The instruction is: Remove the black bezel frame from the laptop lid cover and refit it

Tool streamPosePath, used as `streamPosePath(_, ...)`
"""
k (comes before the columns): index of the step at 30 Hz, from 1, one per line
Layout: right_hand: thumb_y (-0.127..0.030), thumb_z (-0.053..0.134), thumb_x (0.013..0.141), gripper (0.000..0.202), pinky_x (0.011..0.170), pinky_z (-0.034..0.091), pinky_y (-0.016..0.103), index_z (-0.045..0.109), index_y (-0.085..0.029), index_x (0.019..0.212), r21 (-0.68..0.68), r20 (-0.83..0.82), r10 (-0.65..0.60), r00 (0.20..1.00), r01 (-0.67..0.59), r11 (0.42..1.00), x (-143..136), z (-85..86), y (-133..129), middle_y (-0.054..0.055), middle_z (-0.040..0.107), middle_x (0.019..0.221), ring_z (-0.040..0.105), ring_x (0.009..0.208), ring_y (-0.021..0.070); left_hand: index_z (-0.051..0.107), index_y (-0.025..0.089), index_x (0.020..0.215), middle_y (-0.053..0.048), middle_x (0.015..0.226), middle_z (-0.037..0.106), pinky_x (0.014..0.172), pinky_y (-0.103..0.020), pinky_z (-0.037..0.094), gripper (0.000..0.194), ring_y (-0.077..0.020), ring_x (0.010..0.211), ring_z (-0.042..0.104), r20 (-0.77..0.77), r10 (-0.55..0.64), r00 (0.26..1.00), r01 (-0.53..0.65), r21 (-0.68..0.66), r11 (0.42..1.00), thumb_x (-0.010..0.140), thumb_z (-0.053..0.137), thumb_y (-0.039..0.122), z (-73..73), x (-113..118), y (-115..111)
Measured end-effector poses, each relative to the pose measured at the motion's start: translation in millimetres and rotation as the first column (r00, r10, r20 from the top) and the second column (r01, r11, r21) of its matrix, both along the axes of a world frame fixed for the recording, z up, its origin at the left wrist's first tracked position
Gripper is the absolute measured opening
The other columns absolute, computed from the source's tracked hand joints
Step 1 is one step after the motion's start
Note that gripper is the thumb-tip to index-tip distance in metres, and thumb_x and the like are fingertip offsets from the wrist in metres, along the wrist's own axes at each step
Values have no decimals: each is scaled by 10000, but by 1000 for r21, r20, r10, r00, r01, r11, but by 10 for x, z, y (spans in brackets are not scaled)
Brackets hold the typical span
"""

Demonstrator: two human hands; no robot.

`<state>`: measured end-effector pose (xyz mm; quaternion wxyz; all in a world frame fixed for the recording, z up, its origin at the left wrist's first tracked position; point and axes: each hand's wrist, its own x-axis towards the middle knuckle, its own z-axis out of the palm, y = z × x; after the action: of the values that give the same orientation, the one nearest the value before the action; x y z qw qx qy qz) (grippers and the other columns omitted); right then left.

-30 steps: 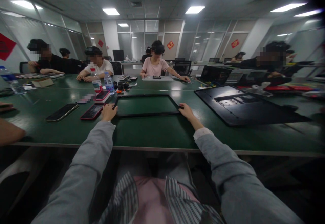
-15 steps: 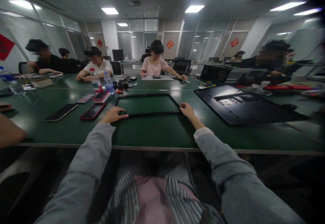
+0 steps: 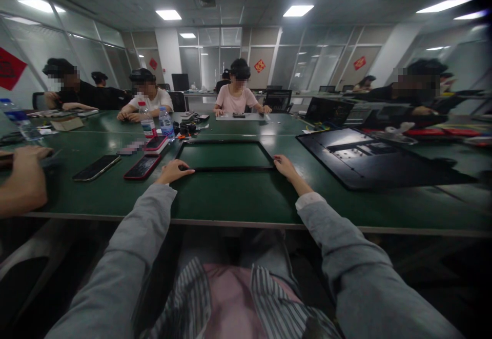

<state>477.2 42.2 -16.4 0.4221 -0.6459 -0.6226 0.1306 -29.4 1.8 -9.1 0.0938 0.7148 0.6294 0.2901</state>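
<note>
A thin black rectangular frame (image 3: 230, 169) lies on the green table (image 3: 234, 200), with the green surface showing through its middle. My left hand (image 3: 173, 172) grips its near left corner, thumb along the near bar and fingers curled over the side. At the near right corner, my right hand (image 3: 285, 166) pinches the frame between thumb and fingers. To the right of it rests a large black panel (image 3: 369, 162) with shiny metal parts on its face.
Left of the frame lie a dark phone (image 3: 97, 167) and a red-edged phone (image 3: 142, 166). Behind them stand two bottles (image 3: 147, 120). Another person's arm (image 3: 25, 182) rests at the far left. Several people sit around, one (image 3: 238, 98) directly across.
The frame's near bar sits slightly higher in view, with both hands still on it. At the left, another person's forearm and hand have come further into view. The person across has drawn one hand inward.
</note>
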Motion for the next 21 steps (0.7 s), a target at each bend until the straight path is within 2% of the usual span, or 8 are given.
streamPosePath(8,-400,581,903,340,1085,470,515,669,-222,1179,55,-73,15,997,-11,998,8,-17,50,114,735,1153,671,1148,281,795,272,971,-66,1082,765,921,-391,475,525,-302,1077,663,22,63,998,-61,-59,996,702,747,720,8,-8,35)
streamPosePath(12,-354,552,897,309,1089,454,511,663,-205,1144,116,-68,-28,997,36,993,72,5,103,128,723,1178,652,1166,278,796,266,909,-66,1031,770,862,-351,487,496,-278,1005,682,100,27,995,-25,-29,999,676,771,703,6,-8,58)
streamPosePath(15,-325,499,912,344,1103,425,503,647,-179,1185,213,-45,-109,993,116,970,181,110,70,150,696,1235,621,1198,275,797,248,894,-75,987,767,819,-342,486,530,-268,946,685,186,13,982,-10,-18,1000,653,772,719,-3,-14,80)
streamPosePath(18,-287,500,902,405,1139,360,530,637,-145,1256,346,0,-293,956,275,897,444,230,-43,181,654,1303,549,1276,299,801,227,889,-81,931,760,762,-332,475,577,-252,875,674,300,24,954,-22,-10,1000,614,785,733,-2,-18,95)
streamPosePath(21,-226,541,869,465,1189,271,532,629,-99,1308,463,-14,-520,854,466,754,932,255,-213,235,564,1398,443,1381,322,801,210,859,-72,856,745,730,-316,454,591,-227,813,650,442,36,896,-52,23,998,561,822,720,22,-3,94)
